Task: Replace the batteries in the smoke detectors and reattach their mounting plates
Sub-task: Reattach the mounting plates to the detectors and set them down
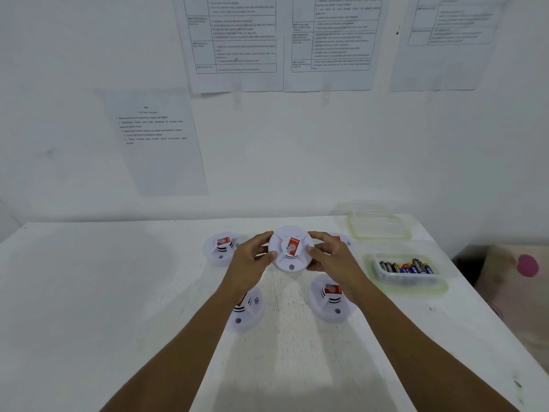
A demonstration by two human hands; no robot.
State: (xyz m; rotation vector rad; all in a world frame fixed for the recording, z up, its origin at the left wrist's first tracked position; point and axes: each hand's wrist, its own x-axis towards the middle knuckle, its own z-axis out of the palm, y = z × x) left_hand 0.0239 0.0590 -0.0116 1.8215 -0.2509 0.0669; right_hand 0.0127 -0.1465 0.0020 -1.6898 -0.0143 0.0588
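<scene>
A round white smoke detector [289,248] with a red label is lifted above the white table [118,292]. My left hand [252,255] grips its left rim and my right hand [329,257] grips its right rim, fingers curled round the edge. Several more white detectors lie on the table: one at the far left [221,248], one near left [246,313] partly under my left forearm, one near right [328,298], and one behind my right hand [346,240], mostly hidden. A clear tub of batteries [405,270] sits to the right.
An empty clear plastic container [378,226] stands at the back right by the wall. Printed sheets hang on the white wall behind. The table's right edge runs close to the battery tub, with a pink-spotted object [527,266] beyond it.
</scene>
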